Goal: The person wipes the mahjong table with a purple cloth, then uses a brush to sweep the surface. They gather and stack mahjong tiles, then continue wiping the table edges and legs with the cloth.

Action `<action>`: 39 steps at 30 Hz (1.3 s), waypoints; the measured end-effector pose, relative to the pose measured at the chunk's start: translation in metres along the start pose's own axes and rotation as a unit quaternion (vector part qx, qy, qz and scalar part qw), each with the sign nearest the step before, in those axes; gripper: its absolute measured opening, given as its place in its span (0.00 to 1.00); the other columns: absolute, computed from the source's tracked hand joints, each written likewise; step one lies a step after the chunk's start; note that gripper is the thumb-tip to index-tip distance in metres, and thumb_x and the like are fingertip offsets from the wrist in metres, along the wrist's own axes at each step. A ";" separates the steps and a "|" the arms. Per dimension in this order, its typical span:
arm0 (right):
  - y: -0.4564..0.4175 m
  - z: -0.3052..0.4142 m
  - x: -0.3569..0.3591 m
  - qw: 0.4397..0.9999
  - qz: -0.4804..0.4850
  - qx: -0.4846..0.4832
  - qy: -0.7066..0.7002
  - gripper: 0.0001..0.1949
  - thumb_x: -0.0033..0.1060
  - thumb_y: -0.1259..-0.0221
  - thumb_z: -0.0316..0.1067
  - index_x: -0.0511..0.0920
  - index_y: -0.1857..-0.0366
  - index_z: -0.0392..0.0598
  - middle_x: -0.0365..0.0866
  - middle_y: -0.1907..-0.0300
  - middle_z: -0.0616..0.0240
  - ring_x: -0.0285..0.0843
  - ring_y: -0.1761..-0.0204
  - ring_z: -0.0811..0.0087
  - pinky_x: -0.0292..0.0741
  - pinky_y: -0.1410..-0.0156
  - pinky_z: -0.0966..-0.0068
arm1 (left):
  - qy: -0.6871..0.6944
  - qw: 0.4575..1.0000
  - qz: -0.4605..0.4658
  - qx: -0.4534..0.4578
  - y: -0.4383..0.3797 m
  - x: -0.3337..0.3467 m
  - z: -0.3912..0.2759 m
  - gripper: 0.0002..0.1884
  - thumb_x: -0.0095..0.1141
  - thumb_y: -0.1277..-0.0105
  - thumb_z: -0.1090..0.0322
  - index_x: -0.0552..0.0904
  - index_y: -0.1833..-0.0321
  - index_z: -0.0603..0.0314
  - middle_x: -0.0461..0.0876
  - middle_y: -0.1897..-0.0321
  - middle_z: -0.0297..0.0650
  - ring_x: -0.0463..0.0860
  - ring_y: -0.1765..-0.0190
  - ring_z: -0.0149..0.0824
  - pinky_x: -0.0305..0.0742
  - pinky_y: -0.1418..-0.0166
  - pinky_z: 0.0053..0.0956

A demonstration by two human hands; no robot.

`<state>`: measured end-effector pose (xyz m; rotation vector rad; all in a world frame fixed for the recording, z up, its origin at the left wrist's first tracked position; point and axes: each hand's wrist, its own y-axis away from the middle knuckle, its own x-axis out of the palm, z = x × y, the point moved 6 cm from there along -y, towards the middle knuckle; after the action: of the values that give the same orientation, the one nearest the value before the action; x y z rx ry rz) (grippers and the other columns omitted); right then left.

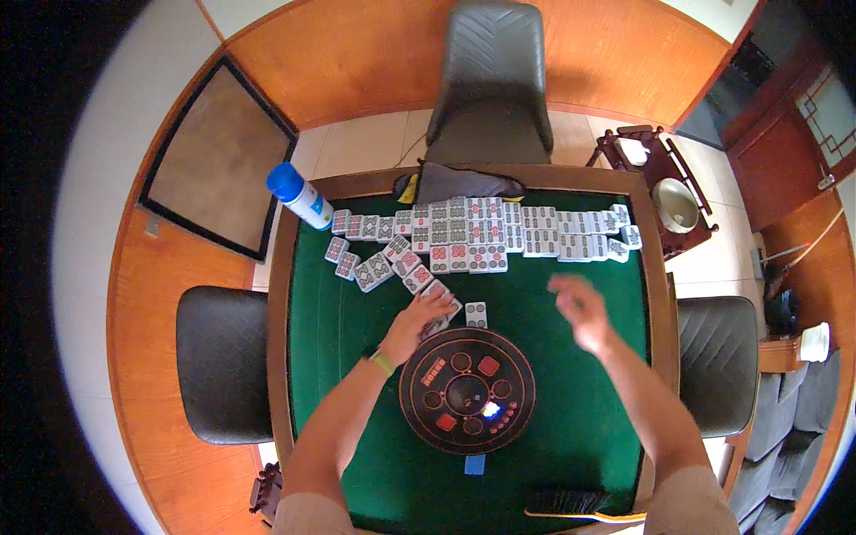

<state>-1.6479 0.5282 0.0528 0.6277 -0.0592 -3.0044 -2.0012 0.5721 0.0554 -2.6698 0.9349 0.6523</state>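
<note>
My left hand lies over the near end of a slanting row of white mahjong tiles. Its fingers and thumb span several tiles there, partly hiding them. A single four-dot tile lies face up just right of that hand, apart from the row. Over the green felt, my right hand is blurred, fingers partly bent, with nothing visible in it. Face-up tiles in stacked rows stretch along the far side of the mahjong table, bamboo and dot patterns among them.
A round black control panel with a lit spot sits mid-table, a blue square below it. A blue-capped spray can and dark cloth lie along the far edge. A brush lies near right. Chairs surround the table.
</note>
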 end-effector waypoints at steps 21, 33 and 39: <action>-0.036 0.035 0.001 0.884 -0.004 -0.107 0.455 0.32 0.62 0.33 0.57 0.72 0.25 0.60 0.74 0.31 0.56 0.68 0.29 0.52 0.58 0.25 0.44 | -0.443 0.854 -0.222 -0.158 -0.049 -0.179 0.065 0.34 0.65 0.34 0.41 0.79 0.27 0.47 0.69 0.23 0.49 0.63 0.21 0.58 0.63 0.21 0.52; 0.057 0.050 0.105 0.897 0.057 0.210 -0.385 0.28 0.47 0.20 0.50 0.71 0.26 0.42 0.81 0.33 0.55 0.77 0.32 0.67 0.73 0.28 0.65 | -0.291 0.944 -0.132 -0.084 0.029 -0.093 0.034 0.24 0.57 0.30 0.52 0.83 0.34 0.51 0.77 0.31 0.46 0.68 0.24 0.56 0.64 0.23 0.50; -0.086 0.080 -0.005 0.975 -0.151 -0.088 0.140 0.25 0.76 0.41 0.41 0.81 0.41 0.44 0.76 0.33 0.49 0.74 0.34 0.48 0.72 0.29 0.58 | -0.071 0.985 -0.095 -0.126 0.119 -0.010 -0.011 0.42 0.30 0.23 0.31 0.73 0.25 0.61 0.73 0.26 0.49 0.66 0.22 0.54 0.55 0.18 0.47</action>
<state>-1.6810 0.6161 0.1235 1.1204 0.3459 -3.1121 -2.0806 0.4819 0.0607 -2.8356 0.5855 0.9575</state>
